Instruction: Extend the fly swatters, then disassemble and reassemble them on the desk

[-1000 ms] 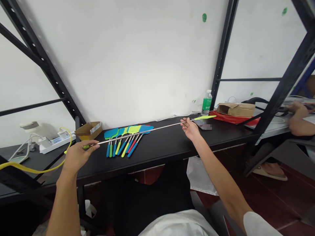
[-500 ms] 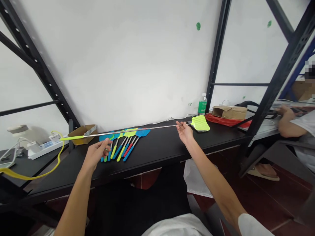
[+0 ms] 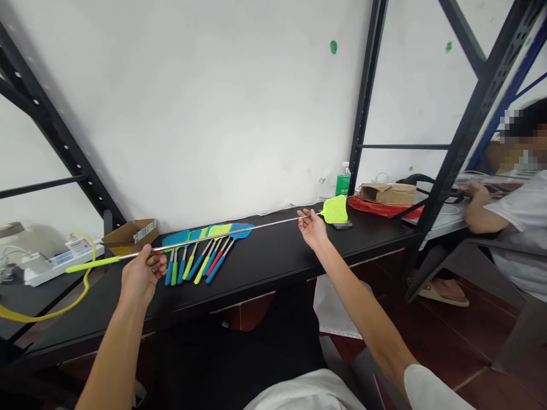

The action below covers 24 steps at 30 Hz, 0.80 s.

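Observation:
A yellow-green fly swatter (image 3: 335, 210) with a long, extended metal rod is held across the black shelf. Near the swatter's head, my right hand (image 3: 314, 230) pinches the rod between thumb and fingers. My left hand (image 3: 140, 276) is closed around the other end of the rod, just beside the yellow-green handle; part of the grip is hidden behind the thumb. Below the rod lies a row of short fly swatters (image 3: 200, 256) in blue, green, yellow-green and red, their handles toward me and heads overlapping. A dark flat object (image 3: 342, 225) rests under the held swatter's head.
An open cardboard box (image 3: 128, 236) stands at the left beside a white power strip (image 3: 64, 263) and a yellow cable (image 3: 88, 285). On the right are a green-labelled bottle (image 3: 343, 181), a brown carton (image 3: 388, 193) and red plastic (image 3: 376, 208). Another person (image 3: 508, 228) sits at far right.
My left hand has moved left and closed on the rod near the handle. The handle end has come lower and further left. My right hand keeps its pinch near the head. The view has shifted slightly right.

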{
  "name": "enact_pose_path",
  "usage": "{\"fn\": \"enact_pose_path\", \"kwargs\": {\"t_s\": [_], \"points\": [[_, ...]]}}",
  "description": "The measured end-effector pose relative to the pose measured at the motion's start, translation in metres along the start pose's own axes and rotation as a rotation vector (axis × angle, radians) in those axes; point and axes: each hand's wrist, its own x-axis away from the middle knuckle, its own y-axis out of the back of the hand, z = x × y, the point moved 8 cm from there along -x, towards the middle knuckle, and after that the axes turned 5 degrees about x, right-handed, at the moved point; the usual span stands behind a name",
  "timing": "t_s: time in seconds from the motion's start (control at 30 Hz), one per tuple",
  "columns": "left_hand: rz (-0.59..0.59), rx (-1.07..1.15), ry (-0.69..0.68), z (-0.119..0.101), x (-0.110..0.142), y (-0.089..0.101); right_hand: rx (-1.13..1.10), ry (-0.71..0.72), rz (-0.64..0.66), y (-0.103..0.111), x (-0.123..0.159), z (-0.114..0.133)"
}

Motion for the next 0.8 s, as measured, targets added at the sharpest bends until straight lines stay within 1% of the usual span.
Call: {"fn": "enact_pose_path", "kwargs": {"t_s": [0.23,0.47,0.57,0.7,0.8], "points": [[-0.003,0.155,0.003,0.002,-0.004,0.006,-0.115,-0.068,-0.043,0.003,0.003,0.0],[-0.041,0.276,-0.022,-0.003,-0.006,0.014,-0.139,-0.12,-0.15,0.014,0.001,-0.006],[-0.07,0.285,-0.038,-0.005,-0.005,0.016,-0.11,-0.126,-0.143,0.017,-0.001,-0.008],[-0.105,0.291,-0.053,-0.005,-0.005,0.018,-0.049,-0.122,-0.115,0.016,-0.001,-0.007],[-0.121,0.289,-0.067,-0.006,-0.006,0.022,-0.058,-0.13,-0.106,0.015,-0.001,-0.006]]}}
